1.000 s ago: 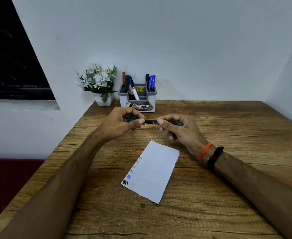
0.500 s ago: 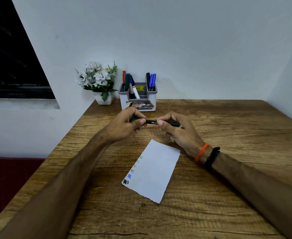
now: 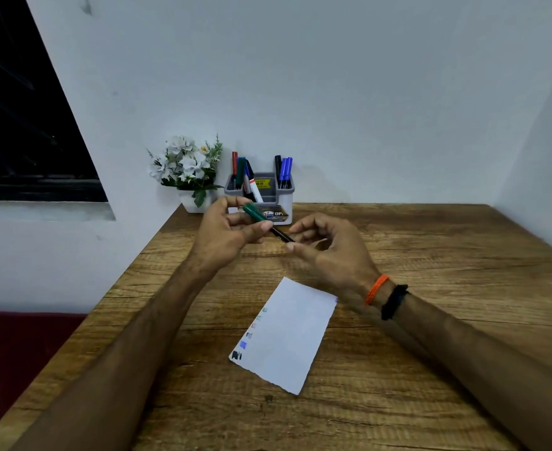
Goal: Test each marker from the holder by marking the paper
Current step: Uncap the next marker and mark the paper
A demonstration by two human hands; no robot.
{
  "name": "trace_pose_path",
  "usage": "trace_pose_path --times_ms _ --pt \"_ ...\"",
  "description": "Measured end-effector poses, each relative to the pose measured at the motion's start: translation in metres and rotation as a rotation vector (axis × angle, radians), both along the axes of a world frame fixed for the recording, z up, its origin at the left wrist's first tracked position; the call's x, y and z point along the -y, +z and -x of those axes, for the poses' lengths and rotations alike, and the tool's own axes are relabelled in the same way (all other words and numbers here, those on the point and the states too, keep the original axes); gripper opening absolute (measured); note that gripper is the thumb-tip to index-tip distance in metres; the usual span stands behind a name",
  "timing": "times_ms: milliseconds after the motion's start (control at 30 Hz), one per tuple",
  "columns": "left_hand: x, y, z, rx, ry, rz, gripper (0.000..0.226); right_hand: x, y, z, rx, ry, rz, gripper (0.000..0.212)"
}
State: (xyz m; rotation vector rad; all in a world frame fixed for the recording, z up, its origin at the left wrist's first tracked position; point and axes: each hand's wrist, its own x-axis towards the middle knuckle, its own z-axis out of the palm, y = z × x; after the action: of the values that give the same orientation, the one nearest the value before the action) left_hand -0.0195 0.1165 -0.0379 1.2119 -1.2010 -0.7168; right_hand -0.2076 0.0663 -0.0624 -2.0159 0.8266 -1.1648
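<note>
Above the table (image 3: 431,242), the left hand (image 3: 225,232) pinches a green marker (image 3: 261,219) between thumb and fingers, tip angled down toward the right hand (image 3: 330,252), whose fingers curl loosely, thumb just at the dark tip end. Whether the cap is on, I cannot tell. The paper (image 3: 287,336) lies below, swatches lined along its left edge; the holder (image 3: 260,196) waits behind, beside the flowers (image 3: 186,167). My call: grip low on the barrel, steady the sheet, lay a short stroke in the free spot above the swatches.
</note>
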Motion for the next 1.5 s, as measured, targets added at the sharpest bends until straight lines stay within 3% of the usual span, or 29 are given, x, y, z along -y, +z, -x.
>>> trace_pose_path --times_ms 167,233,400,667,733,867,933,1100,1500 --pt "-0.004 0.006 0.011 -0.047 0.091 0.071 0.053 0.0 0.019 -0.005 -0.233 0.076 0.239 0.094" --pt "-0.004 0.007 0.011 -0.037 0.092 0.081 0.055 0.002 0.026 -0.008 -0.294 0.104 0.308 0.104" --pt "-0.003 0.006 0.01 -0.014 0.091 0.104 0.056 0.001 0.029 -0.013 -0.323 0.129 0.365 0.104" --pt "0.007 -0.008 -0.011 0.058 0.072 0.019 0.067 0.014 0.032 -0.02 -0.253 0.105 0.267 0.096" --pt "0.01 -0.017 -0.021 0.257 0.142 -0.087 0.06 0.022 0.037 -0.027 -0.252 0.085 0.255 0.097" --pt "0.018 -0.045 -0.041 0.897 0.26 -0.319 0.058 0.041 0.046 -0.046 -0.222 0.06 0.244 0.099" --pt "0.022 -0.052 -0.043 1.007 0.247 -0.327 0.059 0.05 0.05 -0.058 -0.209 0.046 0.244 0.098" --pt "0.026 -0.057 -0.043 1.128 0.191 -0.415 0.064 0.071 0.062 -0.088 -0.149 -0.029 0.302 0.098" --pt "0.029 -0.06 -0.044 1.141 0.211 -0.404 0.066 0.109 0.073 -0.14 0.055 -0.116 0.345 0.087"
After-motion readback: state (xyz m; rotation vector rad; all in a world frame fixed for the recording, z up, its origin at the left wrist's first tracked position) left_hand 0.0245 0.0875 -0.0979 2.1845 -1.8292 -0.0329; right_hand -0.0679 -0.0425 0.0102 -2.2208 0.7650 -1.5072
